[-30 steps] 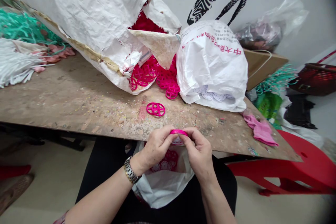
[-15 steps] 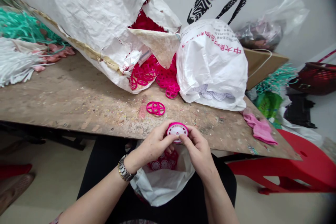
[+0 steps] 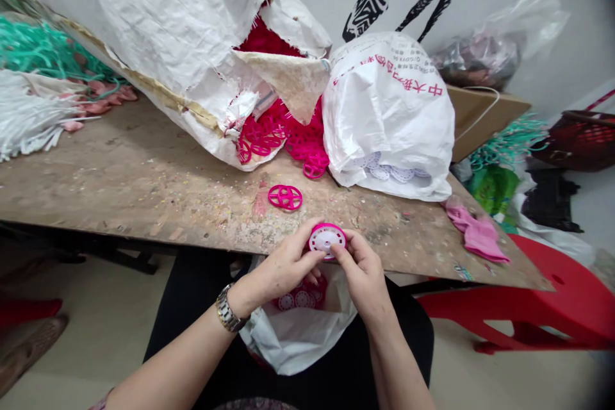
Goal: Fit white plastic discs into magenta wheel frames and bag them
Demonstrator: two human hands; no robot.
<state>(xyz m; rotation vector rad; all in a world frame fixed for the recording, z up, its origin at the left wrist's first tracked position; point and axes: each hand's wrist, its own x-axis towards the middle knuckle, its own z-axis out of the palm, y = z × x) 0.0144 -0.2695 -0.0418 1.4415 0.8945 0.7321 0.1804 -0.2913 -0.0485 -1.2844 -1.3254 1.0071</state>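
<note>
Two-tone silver-and-gold metal link wristwatch (image 3: 228,309) on L wrist, w/ segmented bracelet & fold-over clasp look, dial hard to see. L hand (image 3: 283,274) & R hand (image 3: 364,275) bare, no gloves. Plain black trousers (image 3: 169,359) over lap. Pinkish patterned sleeve cuff (image 3: 98,402) just in view at bottom-left. Patterned fabric (image 3: 252,405) at bottom edge, too cut off to tell more.

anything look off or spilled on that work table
Yes: the big white woven sack is torn open at its end, and magenta plastic rings have spilled onto the wooden tabletop, with one ring lying apart from the heap.
</note>
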